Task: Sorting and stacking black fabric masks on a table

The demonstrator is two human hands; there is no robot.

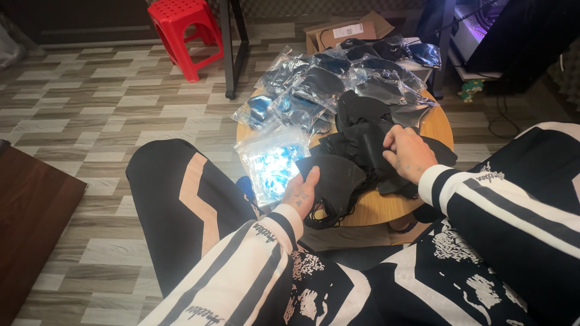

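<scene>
My left hand (300,193) grips a black face mask (331,178) at the near edge of a small round wooden table (386,208). My right hand (408,152) reaches into a loose pile of black masks (362,130) in the middle of the table, its fingers curled around one of them. To the left of the held mask lies a stack of empty clear plastic bags (270,160). Several bagged black masks (338,78) are spread across the far half of the table.
An open cardboard box (347,33) stands behind the table. A red plastic stool (184,33) and a black metal leg (228,54) are at the back left. A dark wooden board (30,211) lies at left. My knees flank the table.
</scene>
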